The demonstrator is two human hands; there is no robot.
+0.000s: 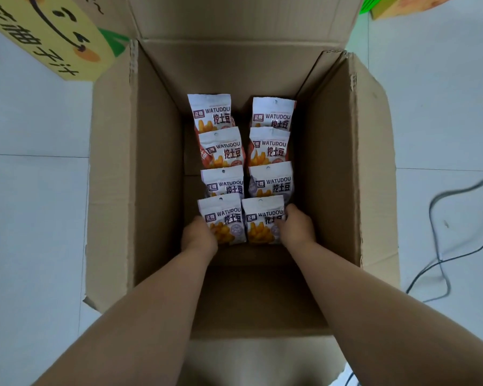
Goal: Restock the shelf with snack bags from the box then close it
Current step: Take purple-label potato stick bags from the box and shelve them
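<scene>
A deep open cardboard box point(156, 162) stands on the floor, all flaps spread. At its bottom lie several white WATUDOU snack bags in two overlapping columns. Both my arms reach down into it. My left hand point(198, 238) grips the lower left edge of the nearest left bag point(226, 218). My right hand point(296, 227) grips the right edge of the nearest right bag point(262, 221). The bags farther back, such as the far left one point(211, 111), lie untouched. No shelf is in view.
A yellow printed carton point(48, 34) sits at the upper left beside the box. Another orange carton point(396, 6) shows at the top right. Dark cables point(441, 246) trail over the pale tiled floor point(25, 190) on the right.
</scene>
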